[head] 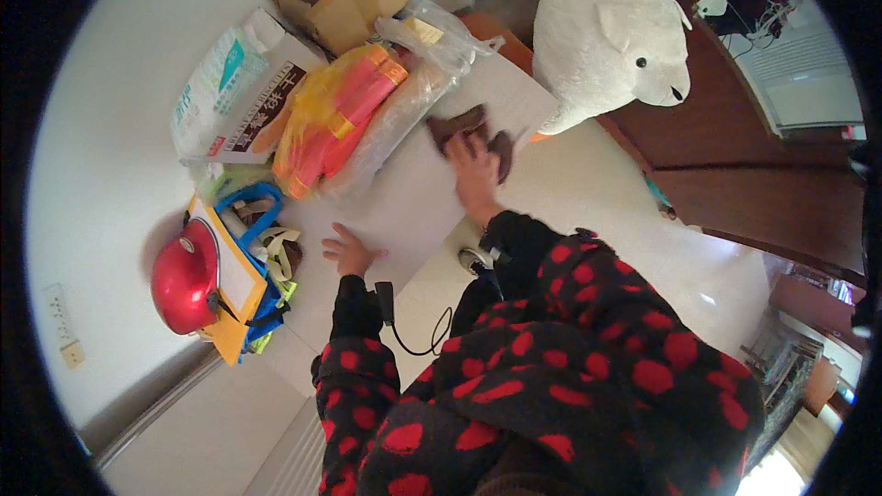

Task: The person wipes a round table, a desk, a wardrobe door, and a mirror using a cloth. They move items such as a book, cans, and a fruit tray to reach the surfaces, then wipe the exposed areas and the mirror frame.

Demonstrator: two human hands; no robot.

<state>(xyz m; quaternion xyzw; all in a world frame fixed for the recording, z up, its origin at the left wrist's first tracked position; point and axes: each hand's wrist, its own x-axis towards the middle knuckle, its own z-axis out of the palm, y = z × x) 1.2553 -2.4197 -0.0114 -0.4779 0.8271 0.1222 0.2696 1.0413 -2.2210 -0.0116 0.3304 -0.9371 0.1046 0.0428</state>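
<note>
My right hand (475, 178) presses a crumpled brown cloth (460, 122) against the white tabletop (413, 196), near the edge on my side. Parts of the cloth stick out ahead of the fingers and to their right; hand and cloth are slightly blurred. My left hand (353, 251) has its fingers spread over the near left part of the same tabletop and holds nothing. Just beyond the hands lies a clear plastic bag (393, 131), alongside red-and-gold packages in a yellow plastic bag (337, 117).
Behind the bags stand a biscuit carton (265, 100) and an open cardboard box (351, 3). At left, a red helmet (185, 279) rests against a yellow-edged board (234, 269) and a blue-handled bag (265, 210). A white plush animal (606, 41) sits at the far right, by dark wooden furniture (751, 220).
</note>
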